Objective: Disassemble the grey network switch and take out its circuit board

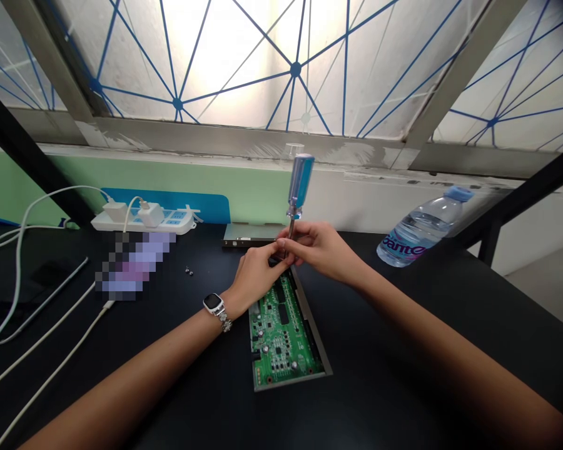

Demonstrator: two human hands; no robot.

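A screwdriver (301,181) with a clear and blue handle stands nearly upright, its tip hidden behind my fingers. The fingers of my right hand (321,250) are closed round its metal shaft, below the handle. My left hand (260,272) is pinched at the low end of the shaft; what lies between its fingertips is hidden. Below both hands, a green circuit board (281,344) in a metal frame lies flat on the black table (187,387). My left hand covers part of the board's far end.
Small screws (188,271) lie left of the board. A metal panel (251,233) sits behind my hands. A water bottle (422,228) leans at the right. At the left are a power strip (169,219), white cables (51,340) and a blurred-out object (138,265).
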